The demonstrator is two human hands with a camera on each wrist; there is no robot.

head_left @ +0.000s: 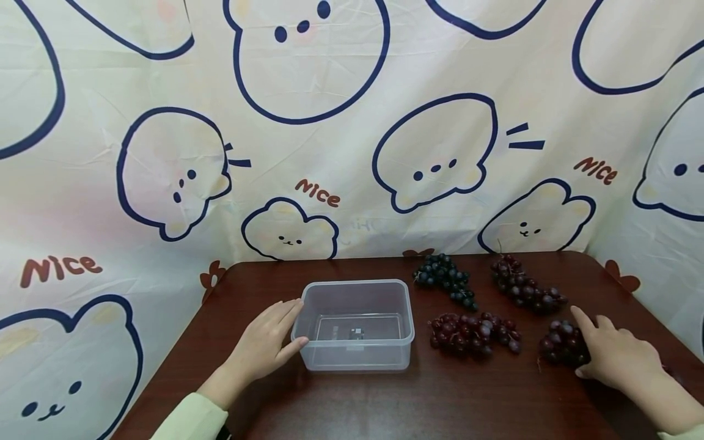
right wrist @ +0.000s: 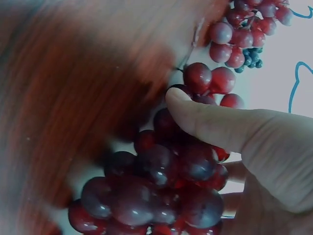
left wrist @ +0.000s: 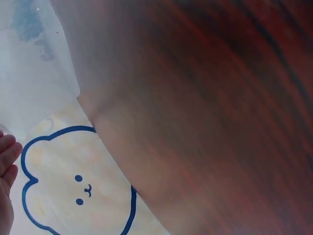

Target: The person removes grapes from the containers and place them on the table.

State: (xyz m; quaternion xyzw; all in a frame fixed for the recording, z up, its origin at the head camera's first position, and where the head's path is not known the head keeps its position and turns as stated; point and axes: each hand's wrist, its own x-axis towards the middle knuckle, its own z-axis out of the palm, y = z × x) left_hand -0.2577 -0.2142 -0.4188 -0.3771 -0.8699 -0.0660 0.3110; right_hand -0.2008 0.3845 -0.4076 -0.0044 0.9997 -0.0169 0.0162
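A clear plastic box [head_left: 357, 360] stands on the table with its top uncovered. My left hand [head_left: 266, 339] rests against its left side, fingers fairly straight along the rim and thumb at the front left corner. In the left wrist view, a few fingertips [left wrist: 9, 154] show at the left edge beside the box wall [left wrist: 39, 73]. At the right, my right hand [head_left: 621, 351] grips a bunch of dark red grapes [head_left: 562, 343]. From the right wrist, the thumb lies across these grapes [right wrist: 156, 164], with fingers behind them; part of the bunch is hidden under the hand.
Left of the gripped bunch lies another red bunch [head_left: 467, 335]. Behind are a dark blue-black bunch [head_left: 445, 278] and a dark red bunch [head_left: 525, 287]. The brown table [head_left: 440, 403] ends at a printed cloth backdrop [head_left: 352, 153].
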